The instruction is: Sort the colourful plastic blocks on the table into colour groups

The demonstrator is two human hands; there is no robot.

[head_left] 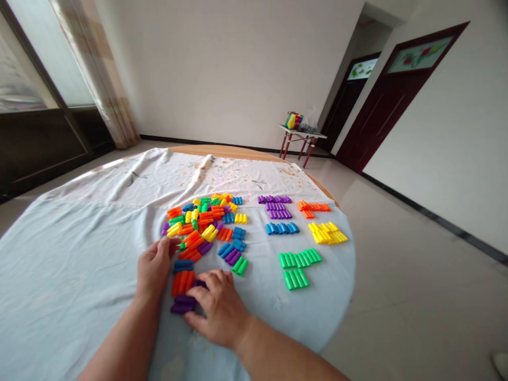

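A mixed pile of bullet-shaped plastic building blocks (206,217) in several colours lies on the cloth-covered table. My left hand (155,263) is at the pile's near left edge, fingers closed together beside orange and green blocks; anything between the fingertips is hidden. My right hand (220,307) rests lower down, thumb and forefinger around the right end of some purple blocks (182,304). Just above these are joined orange blocks (183,282) and blue blocks (183,265). Another dark purple block (200,283) shows partly under my right fingers.
Colour groups stand on the right: purple rows (278,210), a blue row (282,228), orange blocks (313,208), yellow blocks (327,233) and green rows (300,258). The tablecloth (91,254) has folds. A small side table (304,131) bearing bags stands by the wall.
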